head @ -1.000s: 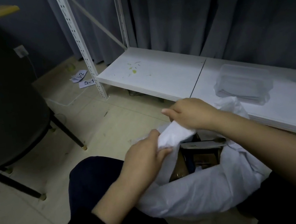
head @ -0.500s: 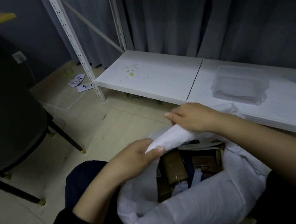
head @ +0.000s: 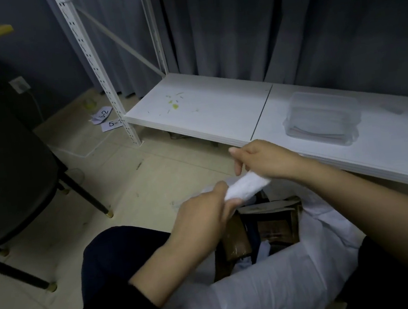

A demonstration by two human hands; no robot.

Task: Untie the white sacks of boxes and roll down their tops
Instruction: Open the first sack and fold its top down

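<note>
**Head view: far rim of the open sack gathered into a roll between both hands**

Head camera recorded the following, left to right.

1. A dark chair (head: 5,167) stood well left of the fingers. Paper labels (head: 108,119) lay on the floor beside the shelf upright (head: 98,72), beyond the fingers.

2. The left hand (head: 203,219) gripped the near end of the rolled rim (head: 246,187). Its fingers were curled round the white material, thumb uppermost.

3. The right hand (head: 263,159) held the far end of the same roll. Its lower fingers were closed on the material; the forefinger and thumb projected leftward, and whether they touched the roll could not be determined.

4. The white sack (head: 280,292) sat directly below the fingers, between the person's knees, mouth open. Brown boxes (head: 274,225) were exposed inside, just beneath the roll.

5. A clear lidded container (head: 322,118) rested on the white shelf (head: 205,112), beyond and right of the fingers.

Handling assessment: the sack material appeared thin, soft and light. It creased readily and would not hold shape unless rolled tightly. The filled sack was probably heavy and stable. Recommended hold: the rim itself, hands apart, fingers wrapped over the roll, turning outward and downward. The box corners could snag the material.
</note>
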